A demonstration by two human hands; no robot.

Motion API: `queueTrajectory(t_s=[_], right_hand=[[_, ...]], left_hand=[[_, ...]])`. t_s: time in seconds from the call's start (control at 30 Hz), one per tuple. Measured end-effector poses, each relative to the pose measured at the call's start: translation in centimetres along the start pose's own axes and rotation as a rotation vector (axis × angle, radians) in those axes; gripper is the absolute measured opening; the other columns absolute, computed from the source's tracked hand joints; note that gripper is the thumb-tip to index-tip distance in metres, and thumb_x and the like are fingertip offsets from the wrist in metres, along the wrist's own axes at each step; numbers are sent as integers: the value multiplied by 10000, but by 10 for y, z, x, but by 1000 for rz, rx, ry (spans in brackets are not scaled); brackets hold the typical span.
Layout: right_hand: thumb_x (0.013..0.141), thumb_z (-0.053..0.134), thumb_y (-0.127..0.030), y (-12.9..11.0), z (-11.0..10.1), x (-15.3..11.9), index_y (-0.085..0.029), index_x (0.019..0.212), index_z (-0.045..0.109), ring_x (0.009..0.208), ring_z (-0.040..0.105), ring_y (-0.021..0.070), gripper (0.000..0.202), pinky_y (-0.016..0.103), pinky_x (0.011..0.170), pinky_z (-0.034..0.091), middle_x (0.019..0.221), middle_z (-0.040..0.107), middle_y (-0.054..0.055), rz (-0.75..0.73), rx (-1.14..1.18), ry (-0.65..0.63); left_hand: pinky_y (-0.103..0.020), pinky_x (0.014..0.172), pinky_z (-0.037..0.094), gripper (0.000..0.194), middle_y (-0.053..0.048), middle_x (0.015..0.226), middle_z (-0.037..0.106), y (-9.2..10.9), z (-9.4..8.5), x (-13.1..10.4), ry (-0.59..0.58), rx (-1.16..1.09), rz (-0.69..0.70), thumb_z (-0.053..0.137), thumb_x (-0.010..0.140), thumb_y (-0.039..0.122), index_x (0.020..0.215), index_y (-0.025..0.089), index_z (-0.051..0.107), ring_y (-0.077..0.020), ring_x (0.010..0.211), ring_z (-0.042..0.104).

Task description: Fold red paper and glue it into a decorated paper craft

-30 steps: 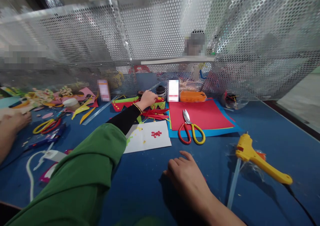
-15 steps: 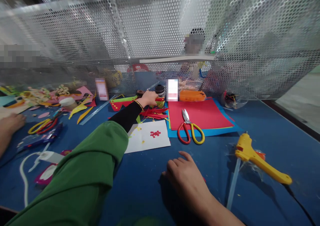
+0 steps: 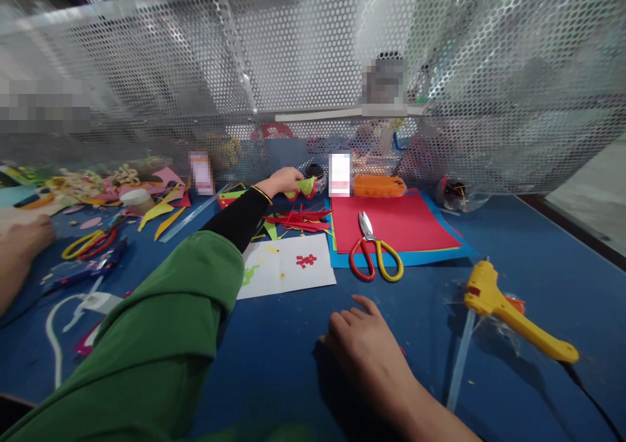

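My left hand [image 3: 283,181] reaches to the back of the table, fingers closed on a green and red paper cutout [image 3: 307,186] with a wavy edge. It is raised just in front of a round black and white object [image 3: 317,176]. Loose red paper strips [image 3: 300,218] lie below this hand. Nearer me is a white sheet [image 3: 313,279] bearing small red paper bits [image 3: 306,260] and green and yellow scraps. My right hand [image 3: 364,344] rests on the table, holding nothing I can see, fingers loosely bent and one finger stretched out. Red-and-yellow-handled scissors [image 3: 374,250] lie beyond it.
A yellow glue gun [image 3: 508,315] with its cord lies at right. Red paper [image 3: 396,223] tops a stack of coloured sheets. An orange case [image 3: 379,186] and phone [image 3: 341,175] stand before the perforated metal screen [image 3: 313,57]. Another person's hand [image 3: 29,240] is at left.
My left hand has drawn slightly left, lifting the green and red paper cutout from the pile. My right hand stays in place. The view has shifted slightly.
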State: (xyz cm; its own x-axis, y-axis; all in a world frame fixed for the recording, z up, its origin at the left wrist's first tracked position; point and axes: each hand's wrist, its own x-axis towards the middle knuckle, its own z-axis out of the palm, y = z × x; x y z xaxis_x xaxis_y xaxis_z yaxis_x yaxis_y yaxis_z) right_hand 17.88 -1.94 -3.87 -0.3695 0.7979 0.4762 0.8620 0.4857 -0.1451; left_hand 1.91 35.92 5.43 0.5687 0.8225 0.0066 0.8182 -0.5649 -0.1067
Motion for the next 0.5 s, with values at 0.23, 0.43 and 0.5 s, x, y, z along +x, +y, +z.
queueTrajectory(t_s=[0.23, 0.43, 0.5], right_hand=[[786, 821, -259, 1, 3, -1, -225, 704, 524, 561, 596, 152, 310, 405, 953, 438, 624, 655, -48, -4, -15, 1], [810, 796, -249, 1, 2, -2, -226, 709, 525, 571, 604, 157, 291, 414, 950, 436, 629, 656, -48, 2, -16, -13], [831, 777, -257, 2, 2, -1, -227, 717, 523, 572, 602, 154, 280, 415, 960, 430, 629, 654, -47, -12, -15, -16]], left_hand=[[-400, 863, 586, 303, -84, 1175, 694, -13, 14, -16, -141, 34, -39, 681, 952, 365, 1187, 174, 677, -230, 1019, 686], [-448, 920, 577, 363, -100, 1292, 637, -12, 31, -16, -50, 60, -143, 660, 970, 372, 1282, 191, 621, -247, 1113, 657], [-435, 920, 568, 330, -96, 1231, 669, -13, 31, -16, -4, 51, -151, 680, 952, 372, 1224, 186, 655, -251, 1094, 667]])
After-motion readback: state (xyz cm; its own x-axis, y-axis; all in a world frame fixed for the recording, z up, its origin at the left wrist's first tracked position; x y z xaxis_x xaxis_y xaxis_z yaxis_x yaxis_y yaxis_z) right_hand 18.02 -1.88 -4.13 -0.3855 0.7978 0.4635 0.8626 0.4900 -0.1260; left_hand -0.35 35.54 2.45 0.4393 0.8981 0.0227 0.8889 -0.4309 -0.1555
